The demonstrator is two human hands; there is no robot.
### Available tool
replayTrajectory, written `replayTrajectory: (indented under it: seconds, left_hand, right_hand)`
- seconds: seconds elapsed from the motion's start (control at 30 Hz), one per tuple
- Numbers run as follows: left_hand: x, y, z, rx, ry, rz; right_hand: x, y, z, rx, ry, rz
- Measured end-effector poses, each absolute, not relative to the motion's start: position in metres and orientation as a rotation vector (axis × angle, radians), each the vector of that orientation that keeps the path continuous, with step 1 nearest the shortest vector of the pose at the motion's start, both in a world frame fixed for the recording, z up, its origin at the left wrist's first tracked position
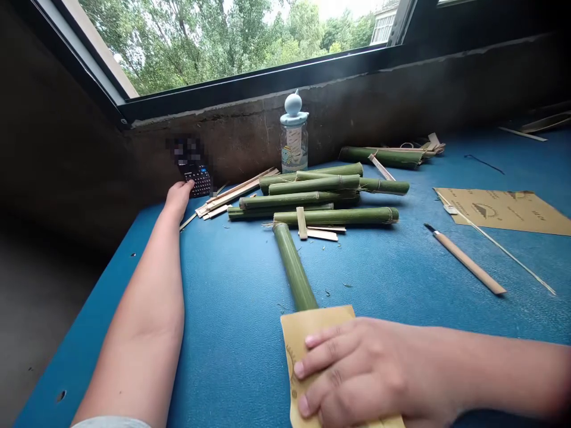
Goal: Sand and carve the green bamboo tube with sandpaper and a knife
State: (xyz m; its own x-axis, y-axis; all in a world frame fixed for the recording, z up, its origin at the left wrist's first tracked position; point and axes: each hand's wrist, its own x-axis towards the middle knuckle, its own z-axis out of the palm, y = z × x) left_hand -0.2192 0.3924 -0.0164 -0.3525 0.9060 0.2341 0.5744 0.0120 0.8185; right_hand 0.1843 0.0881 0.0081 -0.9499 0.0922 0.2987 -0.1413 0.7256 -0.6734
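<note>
My right hand (361, 368) lies over a sheet of tan sandpaper (312, 327) and presses it onto a green bamboo piece (294, 267). The sandpaper covers that piece's near end. Far out at the left, my left hand (179, 196) has its thumb on the front of a dark device with rows of small keys (200, 181). That device leans upright against the wall, and its upper part is blurred. The other fingers of my left hand are mostly hidden. Several cut bamboo pieces (334, 215) lie stacked just beyond the one under the sandpaper.
Split bamboo strips (241, 193) lie beside the stack. A clear bottle with a pale blue lid (294, 137) stands by the wall. On the right of the blue table (232, 333) are a wooden-handled knife (468, 261), a thin stick (504, 249) and another sandpaper sheet (513, 211).
</note>
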Motion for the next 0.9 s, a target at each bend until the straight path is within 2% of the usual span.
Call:
replayTrajectory:
  seconds: [0.17,0.33,0.47,0.63,0.77,0.9]
  left_hand:
    - [-0.218,0.392,-0.016,1.522,1.939,1.278]
    - [-0.225,0.392,-0.013,1.501,1.874,1.252]
    - [-0.227,0.391,-0.014,1.522,1.859,1.221]
    - [-0.224,0.386,-0.014,1.607,1.862,1.177]
    - [-0.221,0.386,-0.014,1.651,1.891,1.138]
    - [-0.214,0.392,-0.016,1.645,2.004,1.068]
  right_hand:
    - [0.188,0.098,0.002,-0.200,-2.465,1.066]
    - [0.187,0.092,0.002,0.014,-2.551,1.106]
    - [0.188,0.096,0.003,-0.249,-2.486,1.067]
    - [0.188,0.102,0.002,0.051,-2.547,1.097]
    - [0.190,0.109,0.006,-0.306,-2.479,1.002]
    - [0.184,0.096,0.012,-0.077,-2.636,1.148]
